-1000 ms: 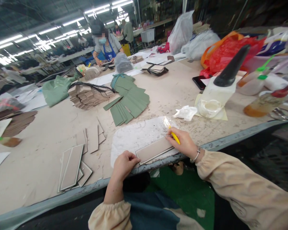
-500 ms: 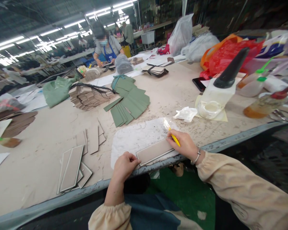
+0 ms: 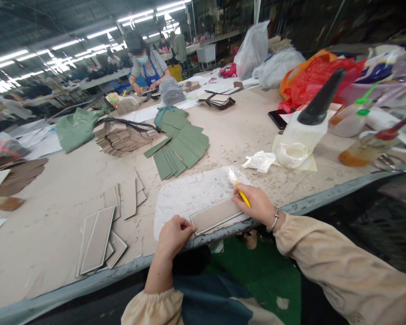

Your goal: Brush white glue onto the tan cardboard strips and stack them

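A long grey-beige card strip [image 3: 214, 214] lies on a white glue-stained mat [image 3: 189, 194] at the near table edge. My left hand [image 3: 174, 234] is curled, fingertips pinching the strip's left end. My right hand [image 3: 255, 203] presses the strip's right end and grips a yellow-handled brush [image 3: 242, 195], whose pale bristles point away over the mat.
Finished strips [image 3: 96, 239] lie at the near left, loose card pieces [image 3: 130, 196] behind them. Green sheets [image 3: 181, 144] and a card stack [image 3: 122, 135] sit mid-table. A glue bottle with a black nozzle [image 3: 304, 131], a white rag [image 3: 260, 160], bottles and bags stand at the right. A person works far across the table.
Both hands stay on the strip's ends; the view has shifted slightly, otherwise nothing visibly moved.
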`<state>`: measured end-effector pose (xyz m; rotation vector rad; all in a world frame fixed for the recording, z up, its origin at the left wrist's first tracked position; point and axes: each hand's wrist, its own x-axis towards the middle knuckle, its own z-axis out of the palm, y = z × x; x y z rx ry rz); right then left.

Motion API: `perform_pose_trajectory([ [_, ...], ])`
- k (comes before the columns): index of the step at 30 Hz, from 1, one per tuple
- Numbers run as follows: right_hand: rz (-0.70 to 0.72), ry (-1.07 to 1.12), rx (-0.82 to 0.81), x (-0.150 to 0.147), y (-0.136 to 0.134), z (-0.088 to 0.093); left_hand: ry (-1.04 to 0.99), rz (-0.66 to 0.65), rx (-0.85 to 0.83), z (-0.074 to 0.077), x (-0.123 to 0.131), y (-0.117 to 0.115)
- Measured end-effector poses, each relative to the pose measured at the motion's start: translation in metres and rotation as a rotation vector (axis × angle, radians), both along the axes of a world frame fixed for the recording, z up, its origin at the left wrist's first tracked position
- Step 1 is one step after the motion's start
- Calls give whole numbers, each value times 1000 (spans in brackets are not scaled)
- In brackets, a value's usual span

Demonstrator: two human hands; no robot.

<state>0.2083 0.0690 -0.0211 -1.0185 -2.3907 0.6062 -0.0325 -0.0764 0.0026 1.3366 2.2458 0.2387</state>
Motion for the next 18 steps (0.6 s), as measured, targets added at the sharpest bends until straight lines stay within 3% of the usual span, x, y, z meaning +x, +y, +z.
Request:
perform_pose_trajectory([
  [4, 7, -28, 9, -1, 0, 0, 12, -13, 2, -1, 1, -2],
  [10, -48, -86, 45, -1, 0, 3, -19, -123, 171, 0, 7, -7],
  [15, -60, -95, 98, -1, -6, 7, -5, -216, 102, -1, 6, -6],
  [18, 42, -52, 120, -10, -23, 8, -24, -240, 71, -4, 2, -4],
])
